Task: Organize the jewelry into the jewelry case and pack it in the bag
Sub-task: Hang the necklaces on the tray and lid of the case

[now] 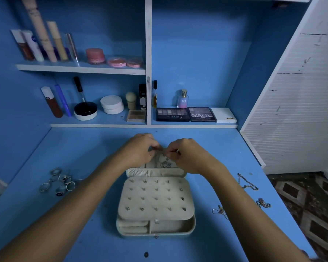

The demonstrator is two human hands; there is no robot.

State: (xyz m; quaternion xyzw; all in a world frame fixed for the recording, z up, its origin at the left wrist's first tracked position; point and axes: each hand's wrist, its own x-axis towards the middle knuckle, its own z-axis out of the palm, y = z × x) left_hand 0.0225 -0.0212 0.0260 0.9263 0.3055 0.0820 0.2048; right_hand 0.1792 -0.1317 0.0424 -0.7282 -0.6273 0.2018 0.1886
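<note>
A cluster of silver rings (60, 181) lies on the blue desk (95, 241) at nine o'clock from the jewelry case (155, 207). The beige case sits open mid-desk, its flap studded with rows of earrings, two ring rolls and a bare compartment below. At its twelve o'clock edge the left hand (140, 151) and right hand (187, 155) meet, each grip pinched on what looks like a necklace (164, 163) hanging in the lid. Loose chains (247, 183) lie at three o'clock, near the desk's right edge.
</note>
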